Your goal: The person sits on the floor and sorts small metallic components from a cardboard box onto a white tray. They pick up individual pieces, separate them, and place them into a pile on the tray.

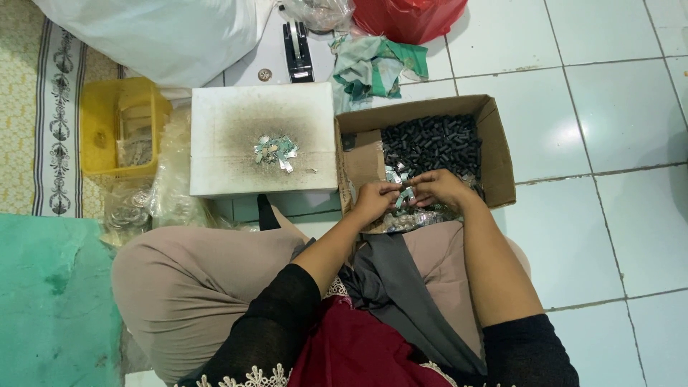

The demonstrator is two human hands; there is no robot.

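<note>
Head view — both hands pinching metal pieces

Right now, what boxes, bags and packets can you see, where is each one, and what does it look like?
Cardboard box: right of centre, open, brown, holding small black pieces; both hands work at its near edge.
White box: centre, square, sooty top, small silvery bits piled on it.
Yellow tub: left, square plastic.
White bag: top left, big, soft.
Red bag: top, shiny plastic.
No labels, signs or screens show.
</note>
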